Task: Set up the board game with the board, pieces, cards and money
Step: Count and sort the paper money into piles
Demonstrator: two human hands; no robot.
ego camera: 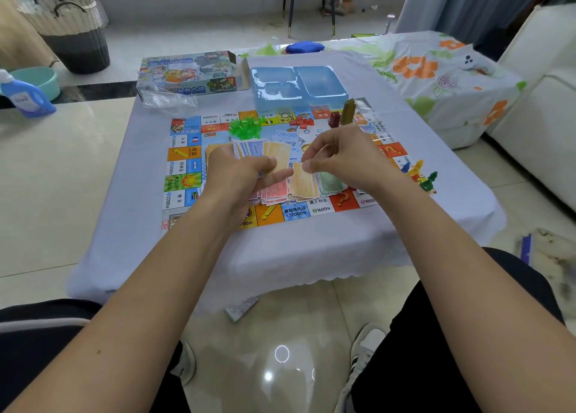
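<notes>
Board: game board (187,175) lies flat on a low table under a pale lilac cloth (280,250); edge squares readable in part, "1600分", "2000分", "2200分", "2400分", and "澳大利亚" on the near edge; orange squares with question marks.
Left hand: left hand (237,175) grips a fanned sheaf of play money (265,152), blue and orange notes, thumb across the front.
Right hand: right hand (343,160) pinches a single orange note (300,175) by its top edge, just above the orange pile.
Money piles: sorted stacks on the board's near centre, red pile (272,192), orange pile (304,191), green pile (330,183), side by side.
Houses: green plastic houses (244,128) heaped at the far left of the board; red houses (301,121) near the far middle.
Tall pieces: dark red and olive buildings (343,114) upright at the far right corner.
Pawns: blue, yellow, red and green pawns (419,175) clustered on the board's right edge.
Tray: clear blue plastic insert (299,85) beyond the board.
Box: opened game box (190,72), lettering unreadable, clear plastic bag (168,100) in front.
Floor: folded printed leaflet (241,308) under the table edge; blue detergent bottle (26,96) at far left.
</notes>
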